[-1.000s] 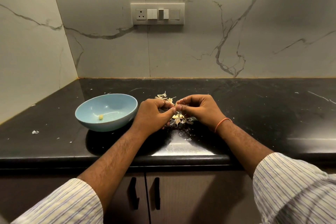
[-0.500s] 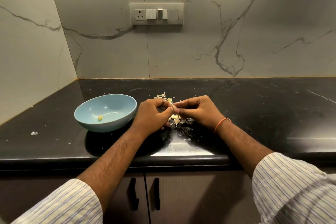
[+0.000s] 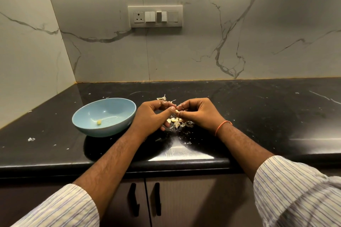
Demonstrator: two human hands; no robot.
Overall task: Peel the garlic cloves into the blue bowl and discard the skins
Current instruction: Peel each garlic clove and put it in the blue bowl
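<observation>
Both hands meet over the black table (image 3: 258, 116), w/ one garlic clove (image 3: 177, 111) pinched between them: left hand (image 3: 151, 116) and right hand (image 3: 198, 114) each have fingers curled tight round it. Clove's long axis looks roughly left-right, hand to hand, tho it's small. Blue bowl (image 3: 127, 116) sits just beside the left hand, so that hand's nearer for the drop. One peeled clove (image 3: 99, 122) already inside. Skins pile (image 3: 180, 123) lies right below the hands.
</observation>
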